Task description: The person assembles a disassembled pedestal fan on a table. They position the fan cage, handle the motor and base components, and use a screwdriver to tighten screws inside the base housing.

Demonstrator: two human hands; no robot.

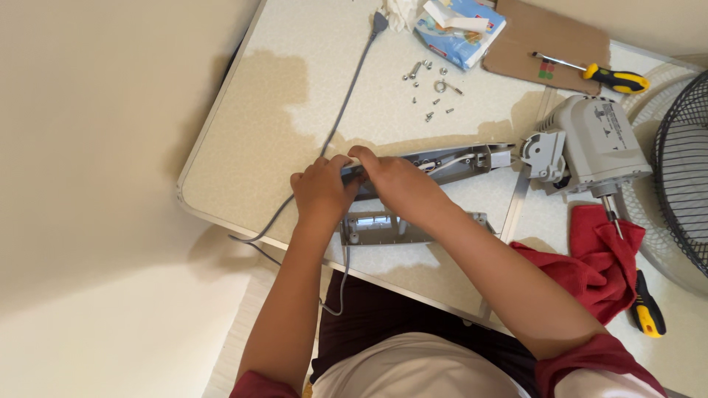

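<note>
Both my hands meet over the near end of a long grey fan stand housing (457, 161) lying open on the table. My left hand (321, 193) grips the end where the grey power cord (352, 81) enters. My right hand (398, 184) presses on the housing beside it, fingers curled over its edge. White wires show inside the open housing. A separate grey cover piece (377, 228) lies just below my hands. The housing joins the grey fan motor (596, 144) at the right.
Several loose screws (430, 88) lie at the back of the speckled table (243, 147). A yellow-handled screwdriver (599, 74) rests on cardboard, another (646, 308) beside a red cloth (605, 258). A tissue pack (459, 29) sits at the back. A black fan grille (682, 169) stands right.
</note>
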